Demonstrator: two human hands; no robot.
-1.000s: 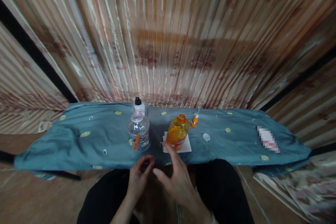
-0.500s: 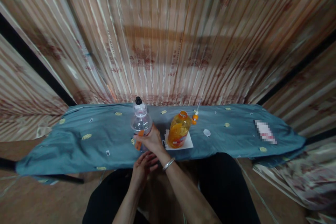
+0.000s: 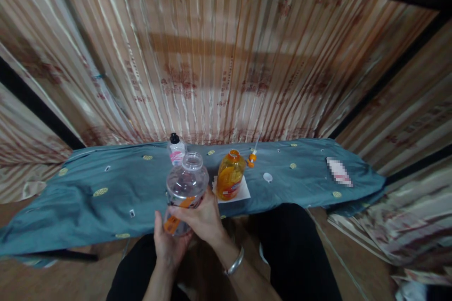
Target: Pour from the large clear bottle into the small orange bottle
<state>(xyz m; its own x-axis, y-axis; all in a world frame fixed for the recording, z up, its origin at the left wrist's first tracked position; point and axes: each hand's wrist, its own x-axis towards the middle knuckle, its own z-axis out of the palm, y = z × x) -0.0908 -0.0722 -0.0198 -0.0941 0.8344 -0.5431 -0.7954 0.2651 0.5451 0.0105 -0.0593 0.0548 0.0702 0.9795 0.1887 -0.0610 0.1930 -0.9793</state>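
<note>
Raised near the front edge of the cloth is a clear, open-mouthed plastic bottle (image 3: 186, 180) with an orange-marked label; it leans slightly. My right hand (image 3: 206, 216), with a silver bangle at the wrist, is wrapped round its side. Cupped under and against the bottle's base is my left hand (image 3: 172, 244), thumb up along the side and fingers partly hidden. Right of the hands an uncapped bottle of orange liquid (image 3: 231, 176) stands on a white paper (image 3: 246, 192). Its likely pump top, an orange-and-white dispenser (image 3: 252, 159), lies just behind to the right.
Behind my hands stands a small bottle with a black cap (image 3: 175, 148). A white round piece (image 3: 267, 177) and a blurred packet (image 3: 339, 171) lie to the right on the teal cloth (image 3: 303, 186). Curtains (image 3: 212, 56) hang behind.
My right hand has lifted the clear bottle off the cloth and brought it toward me. My left hand has gone from open below it to cupping its base. The view has shifted slightly.
</note>
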